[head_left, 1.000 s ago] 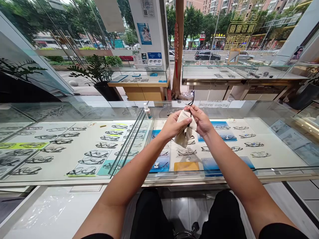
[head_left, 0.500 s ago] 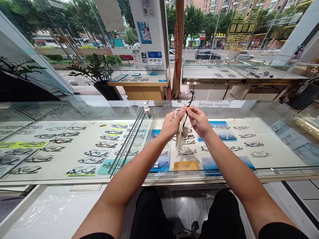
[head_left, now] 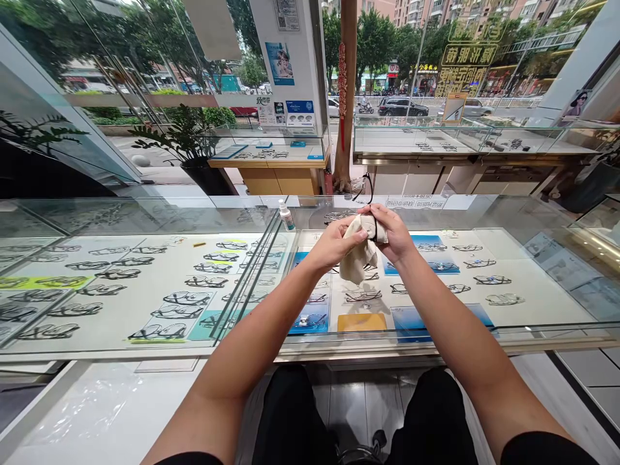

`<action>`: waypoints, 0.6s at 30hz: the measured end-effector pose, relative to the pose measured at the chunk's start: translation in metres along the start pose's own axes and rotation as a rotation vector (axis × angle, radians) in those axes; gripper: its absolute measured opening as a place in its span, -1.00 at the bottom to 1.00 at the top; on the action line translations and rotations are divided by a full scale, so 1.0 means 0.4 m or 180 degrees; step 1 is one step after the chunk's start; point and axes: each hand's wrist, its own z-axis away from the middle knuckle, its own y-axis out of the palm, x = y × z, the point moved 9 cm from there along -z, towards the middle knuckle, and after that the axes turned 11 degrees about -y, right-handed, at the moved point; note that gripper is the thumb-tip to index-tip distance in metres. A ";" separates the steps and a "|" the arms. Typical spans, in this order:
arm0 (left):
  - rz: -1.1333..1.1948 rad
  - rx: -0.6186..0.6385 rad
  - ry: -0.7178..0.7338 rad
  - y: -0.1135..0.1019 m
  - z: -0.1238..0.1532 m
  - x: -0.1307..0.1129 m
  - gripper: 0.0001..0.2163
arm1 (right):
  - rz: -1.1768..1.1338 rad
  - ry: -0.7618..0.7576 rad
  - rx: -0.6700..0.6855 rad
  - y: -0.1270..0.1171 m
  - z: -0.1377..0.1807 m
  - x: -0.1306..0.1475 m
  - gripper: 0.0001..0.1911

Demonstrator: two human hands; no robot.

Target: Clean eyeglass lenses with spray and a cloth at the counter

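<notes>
Both my hands meet above the glass display counter (head_left: 484, 336). My left hand (head_left: 334, 245) pinches a beige cleaning cloth (head_left: 356, 258) that hangs down from it. My right hand (head_left: 394, 232) is closed on a pair of black-rimmed glasses (head_left: 365, 187), whose lens and temple stick up behind my fingers. The cloth is wrapped over the part of the glasses inside my right hand.
A small spray bottle (head_left: 287, 216) stands on the counter just left of my hands. Under the glass lie several rows of eyeglass frames (head_left: 188, 298) on white and blue trays. More display cases (head_left: 465, 142) and a potted plant (head_left: 194, 139) stand behind. My knees are below the counter edge.
The cloth has gone from hanging narrow between my fingers to being bunched over the glasses in my right hand. The glasses have turned, with the lens now less exposed.
</notes>
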 end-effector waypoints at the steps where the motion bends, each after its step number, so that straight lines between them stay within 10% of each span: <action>1: -0.0022 -0.0014 -0.0009 0.000 0.001 0.001 -0.44 | 0.0006 0.0001 0.0000 0.000 0.000 -0.001 -0.61; 18: -0.0005 -0.0808 0.0305 -0.022 0.011 -0.017 -0.48 | -0.0290 -0.0033 0.0035 0.034 0.011 -0.013 -0.54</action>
